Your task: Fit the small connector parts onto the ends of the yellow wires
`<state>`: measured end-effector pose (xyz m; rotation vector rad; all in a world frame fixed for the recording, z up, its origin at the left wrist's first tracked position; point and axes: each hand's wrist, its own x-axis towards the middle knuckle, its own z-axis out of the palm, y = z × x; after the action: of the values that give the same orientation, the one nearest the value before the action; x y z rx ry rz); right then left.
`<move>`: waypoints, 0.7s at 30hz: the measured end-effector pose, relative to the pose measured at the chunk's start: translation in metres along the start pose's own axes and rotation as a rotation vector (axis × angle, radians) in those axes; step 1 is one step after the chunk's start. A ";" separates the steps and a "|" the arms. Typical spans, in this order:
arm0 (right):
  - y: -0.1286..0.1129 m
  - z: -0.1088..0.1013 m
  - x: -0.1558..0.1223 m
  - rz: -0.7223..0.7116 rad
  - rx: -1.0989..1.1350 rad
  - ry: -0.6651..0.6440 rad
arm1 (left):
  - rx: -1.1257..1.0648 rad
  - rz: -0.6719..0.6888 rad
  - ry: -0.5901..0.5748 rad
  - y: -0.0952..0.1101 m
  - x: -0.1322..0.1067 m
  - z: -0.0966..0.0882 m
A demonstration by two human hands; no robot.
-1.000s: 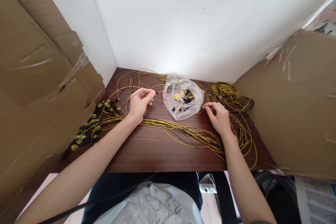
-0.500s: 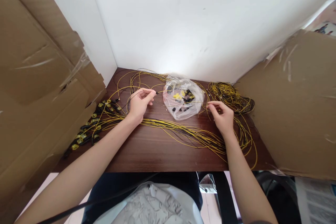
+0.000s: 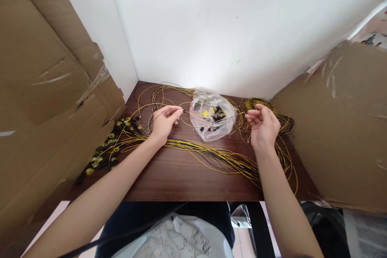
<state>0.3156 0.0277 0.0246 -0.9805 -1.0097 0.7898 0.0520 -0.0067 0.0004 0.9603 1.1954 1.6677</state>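
Observation:
My left hand (image 3: pixel 163 125) pinches a small black part (image 3: pixel 184 111) between thumb and fingertips, with thin wire running through or beside it. From there a yellow wire (image 3: pixel 208 125) stretches right, across a clear plastic bag (image 3: pixel 225 131). The wire's far end lies close to the fingertips of my right hand (image 3: pixel 263 129), which is turned with its fingers loosely bent and apart; I see nothing gripped in it. Inside the bag are yellow pieces (image 3: pixel 206 113) and small black pieces (image 3: pixel 219 117).
A long bundle of yellow and black wires (image 3: pixel 208 151) crosses the brown table (image 3: pixel 181 185). Black connectors with yellow caps (image 3: pixel 98 161) are heaped at left. A coiled wire tangle (image 3: pixel 286 123) sits at right. Cardboard panels (image 3: pixel 338 129) and a white wall (image 3: pixel 211 28) surround the table.
My right hand has moved slightly right and turned, its pinch at the wire's end loosened. My left hand keeps its pinch on the small black part. The camera view has shifted slightly.

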 end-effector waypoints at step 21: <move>0.028 0.078 -0.059 -0.548 -0.770 -0.692 | 0.311 0.144 -0.205 -0.003 -0.007 0.002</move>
<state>0.2198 0.0080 -0.0034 -0.9915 -2.1754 0.2441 0.0568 -0.0120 -0.0032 1.4043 1.2924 1.4733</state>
